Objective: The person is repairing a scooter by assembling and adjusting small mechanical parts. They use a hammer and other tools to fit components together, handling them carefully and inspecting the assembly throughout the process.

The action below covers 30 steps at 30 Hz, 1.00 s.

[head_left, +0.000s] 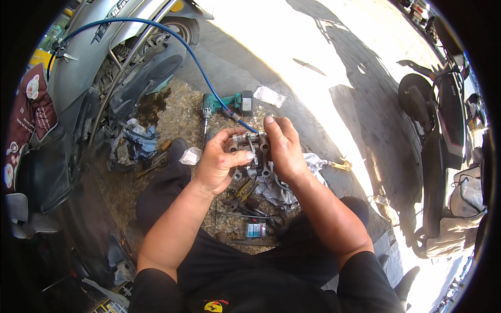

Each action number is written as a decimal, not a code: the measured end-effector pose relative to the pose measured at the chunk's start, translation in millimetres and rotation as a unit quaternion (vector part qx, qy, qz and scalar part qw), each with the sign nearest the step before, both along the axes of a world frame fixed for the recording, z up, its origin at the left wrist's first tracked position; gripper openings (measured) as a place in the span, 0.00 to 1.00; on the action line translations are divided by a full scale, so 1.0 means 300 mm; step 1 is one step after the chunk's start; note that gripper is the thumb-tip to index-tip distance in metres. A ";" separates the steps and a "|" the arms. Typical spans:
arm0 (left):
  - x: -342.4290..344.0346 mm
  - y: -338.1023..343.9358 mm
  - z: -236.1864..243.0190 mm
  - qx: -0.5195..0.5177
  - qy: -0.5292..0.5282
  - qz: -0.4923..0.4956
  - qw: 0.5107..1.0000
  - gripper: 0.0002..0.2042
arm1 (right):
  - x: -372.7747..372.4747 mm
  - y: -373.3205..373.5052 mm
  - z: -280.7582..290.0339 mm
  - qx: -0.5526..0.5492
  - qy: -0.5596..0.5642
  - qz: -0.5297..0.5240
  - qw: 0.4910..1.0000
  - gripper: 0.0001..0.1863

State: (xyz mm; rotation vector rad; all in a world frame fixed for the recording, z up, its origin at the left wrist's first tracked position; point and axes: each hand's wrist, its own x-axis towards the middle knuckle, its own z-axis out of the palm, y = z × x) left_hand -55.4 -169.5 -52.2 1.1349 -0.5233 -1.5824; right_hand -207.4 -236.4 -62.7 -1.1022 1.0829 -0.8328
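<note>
In the head view, the metal part (pixel 264 151) is near the middle of the frame, between the two hands and above the ground (pixel 172 112). The left hand's grip (pixel 215 160) is closed on its left side, thumb laid across the front. The right hand's grip (pixel 284 148) is curled by the part's upper right, with the end of the blue hose (pixel 195 57) just beside it; the fingers are mostly hidden, so I cannot tell what it closes on. The hose arcs in from the upper left. Just above the hands lies a green power tool (pixel 225 103). Below the part, yellow-handled pliers (pixel 244 192) and a small box (pixel 255 230) lie at lower centre, the white cloth (pixel 279 194) to their upper right.
</note>
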 end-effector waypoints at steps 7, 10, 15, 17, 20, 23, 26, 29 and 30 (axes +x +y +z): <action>-0.047 0.020 0.010 0.022 0.109 0.004 0.994 0.16 | 0.003 -0.009 -0.008 0.052 -0.071 -0.055 0.995 0.26; -0.032 0.015 0.009 0.022 0.106 -0.002 0.994 0.13 | -0.003 -0.012 -0.002 0.036 -0.041 -0.038 0.998 0.27; -0.022 0.010 -0.011 0.011 0.090 0.071 0.993 0.12 | -0.019 -0.023 0.013 0.018 -0.075 -0.040 0.996 0.30; -0.017 0.002 -0.012 -0.015 0.071 0.105 0.992 0.12 | -0.024 -0.027 0.013 0.005 -0.082 -0.036 0.996 0.30; -0.007 -0.004 -0.005 -0.033 0.062 0.140 0.988 0.13 | -0.020 -0.020 0.006 0.011 -0.086 -0.017 0.996 0.29; -0.004 -0.008 -0.003 -0.058 0.078 0.149 0.984 0.14 | -0.018 0.002 0.001 -0.016 -0.114 0.036 0.993 0.27; 0.012 -0.017 -0.009 0.003 0.126 0.115 0.985 0.14 | -0.014 0.014 -0.002 -0.036 -0.086 0.073 0.993 0.26; 0.020 -0.015 -0.013 -0.004 0.119 0.092 0.989 0.18 | -0.016 0.016 -0.001 -0.037 -0.091 0.088 0.991 0.25; 0.023 -0.014 -0.012 -0.001 0.110 0.084 0.990 0.19 | -0.016 0.015 0.000 -0.027 -0.091 0.090 0.991 0.25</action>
